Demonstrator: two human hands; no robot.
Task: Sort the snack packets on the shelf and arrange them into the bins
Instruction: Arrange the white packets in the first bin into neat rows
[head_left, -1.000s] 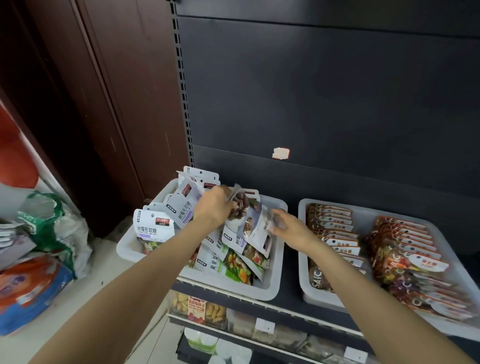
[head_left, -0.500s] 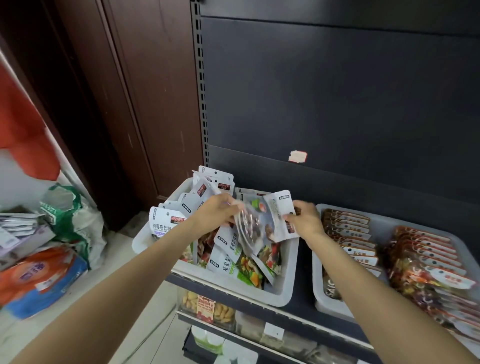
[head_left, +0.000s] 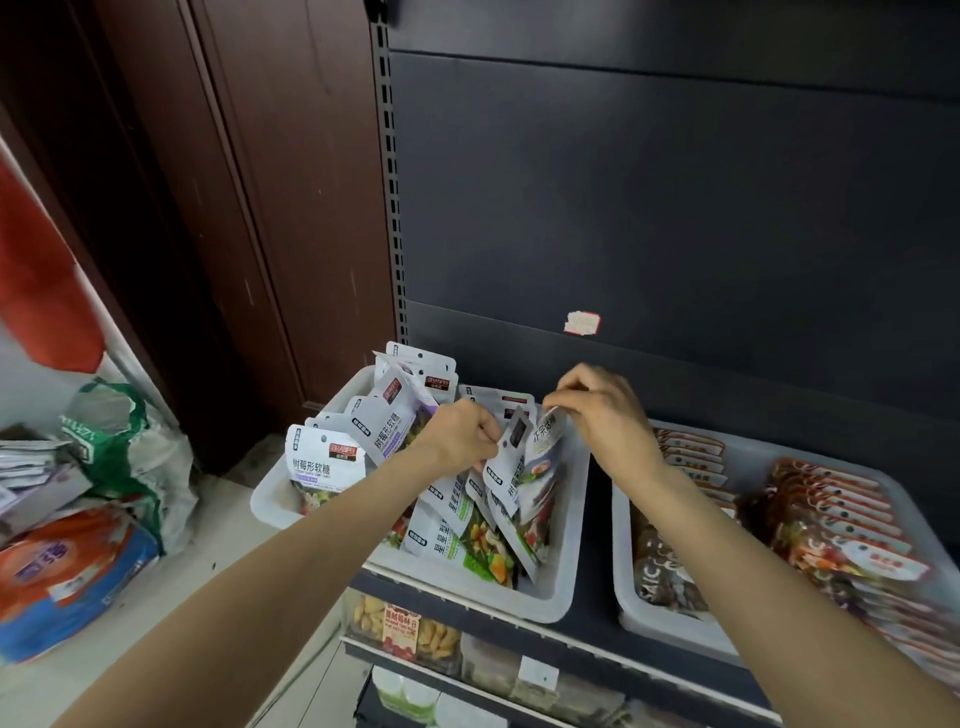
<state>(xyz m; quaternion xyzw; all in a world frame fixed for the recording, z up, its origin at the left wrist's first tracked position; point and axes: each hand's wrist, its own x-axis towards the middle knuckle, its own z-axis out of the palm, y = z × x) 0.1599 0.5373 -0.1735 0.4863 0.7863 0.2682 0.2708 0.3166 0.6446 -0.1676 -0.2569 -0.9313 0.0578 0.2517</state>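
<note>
Over the left white bin (head_left: 563, 525), the left hand (head_left: 460, 439) grips white-topped gummy packets (head_left: 511, 462) with clear, colourful lower halves; the right hand (head_left: 602, 415) pinches one packet's top edge.

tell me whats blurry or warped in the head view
Head view: the right hand is motion-smeared at the fingers, the left hand sharper; wide-angle bending curves the shelf upright and stretches the right bin; the purple-label packet print reads sharp; soft even light, no glare.

Right bin (head_left: 626, 597) cut off at edge; lower-shelf goods (head_left: 410, 631) blurred.
</note>
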